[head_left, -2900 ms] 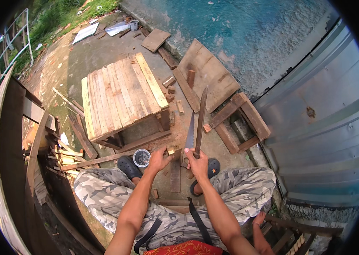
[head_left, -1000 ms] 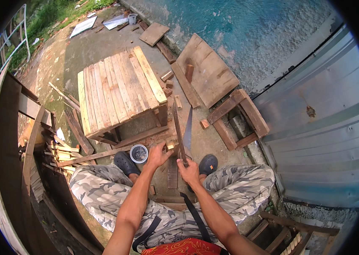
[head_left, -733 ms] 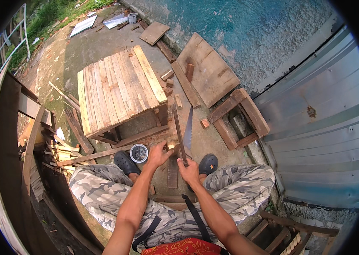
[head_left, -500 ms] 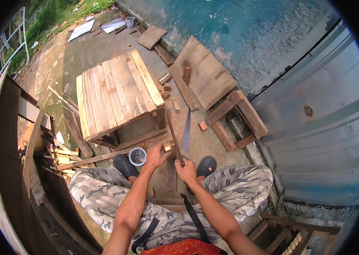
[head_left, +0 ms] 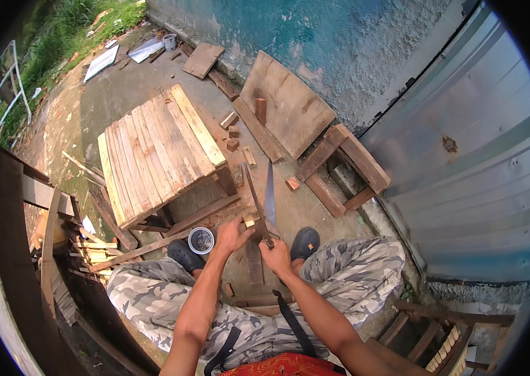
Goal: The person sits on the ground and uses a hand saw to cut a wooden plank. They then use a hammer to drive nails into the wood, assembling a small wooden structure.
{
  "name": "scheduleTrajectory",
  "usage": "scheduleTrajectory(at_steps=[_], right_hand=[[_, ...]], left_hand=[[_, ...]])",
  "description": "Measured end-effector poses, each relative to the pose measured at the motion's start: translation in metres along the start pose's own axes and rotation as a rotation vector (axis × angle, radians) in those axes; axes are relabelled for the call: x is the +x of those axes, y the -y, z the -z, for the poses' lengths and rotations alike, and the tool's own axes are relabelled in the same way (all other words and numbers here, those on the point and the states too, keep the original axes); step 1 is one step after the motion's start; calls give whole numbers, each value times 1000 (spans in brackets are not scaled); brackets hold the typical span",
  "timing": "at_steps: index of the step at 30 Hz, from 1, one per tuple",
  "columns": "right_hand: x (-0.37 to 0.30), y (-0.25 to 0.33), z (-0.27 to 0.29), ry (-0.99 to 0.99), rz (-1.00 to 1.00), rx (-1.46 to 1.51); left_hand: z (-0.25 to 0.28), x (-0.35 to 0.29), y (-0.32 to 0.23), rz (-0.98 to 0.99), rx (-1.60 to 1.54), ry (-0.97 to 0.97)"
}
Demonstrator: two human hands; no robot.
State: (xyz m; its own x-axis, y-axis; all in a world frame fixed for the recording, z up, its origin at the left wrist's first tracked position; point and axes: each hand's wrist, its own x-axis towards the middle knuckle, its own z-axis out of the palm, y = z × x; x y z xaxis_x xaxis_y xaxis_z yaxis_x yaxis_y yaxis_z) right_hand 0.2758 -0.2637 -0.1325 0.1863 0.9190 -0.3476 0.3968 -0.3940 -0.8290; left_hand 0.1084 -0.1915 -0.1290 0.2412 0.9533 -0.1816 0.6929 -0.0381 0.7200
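Observation:
I sit with both knees apart in camouflage trousers. My right hand [head_left: 275, 254] grips the handle of a handsaw [head_left: 270, 195], whose blade points away from me over the concrete ground. My left hand [head_left: 232, 234] holds a short light wood piece [head_left: 250, 218] right beside the saw. A thin dark wooden strip [head_left: 250, 183] runs from between my hands away from me, just left of the blade. Whether the blade's teeth touch the wood, I cannot tell.
A slatted wooden table top [head_left: 155, 150] stands ahead left, with a small round tin [head_left: 201, 240] by my left shoe. A board [head_left: 287, 106] leans on the blue wall, next to a wooden frame [head_left: 340, 164]. A corrugated metal door [head_left: 465, 163] is on the right; wood scraps [head_left: 83, 245] are piled on the left.
The saw and the thin strip have swung from leaning right to pointing straight ahead and slightly left. My left hand has closed in on the wood piece next to the saw.

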Motion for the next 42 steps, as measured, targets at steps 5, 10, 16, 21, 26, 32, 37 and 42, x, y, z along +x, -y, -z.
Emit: scheduleTrajectory(at_steps=[5, 10, 16, 21, 26, 32, 37, 42], right_hand=[[-12, 4, 8, -23, 54, 68], [-15, -4, -4, -45, 85, 103], [1, -22, -14, 83, 72, 82], [1, -17, -6, 316, -167, 370], [-7, -6, 2, 692, -353, 844], [-15, 3, -3, 513, -217, 767], [-4, 21, 5, 73, -44, 510], [3, 37, 22, 58, -48, 449]], left_hand=[[10, -7, -10, 41, 33, 20], [24, -11, -20, 64, 86, -20], [13, -9, -7, 212, 18, 13], [8, -13, 4, 158, -11, 10], [11, -18, 13, 131, -75, -47], [4, -20, 19, 224, -36, -37], [5, -26, 18, 180, -87, -80], [11, -33, 9, 220, -41, 21]])
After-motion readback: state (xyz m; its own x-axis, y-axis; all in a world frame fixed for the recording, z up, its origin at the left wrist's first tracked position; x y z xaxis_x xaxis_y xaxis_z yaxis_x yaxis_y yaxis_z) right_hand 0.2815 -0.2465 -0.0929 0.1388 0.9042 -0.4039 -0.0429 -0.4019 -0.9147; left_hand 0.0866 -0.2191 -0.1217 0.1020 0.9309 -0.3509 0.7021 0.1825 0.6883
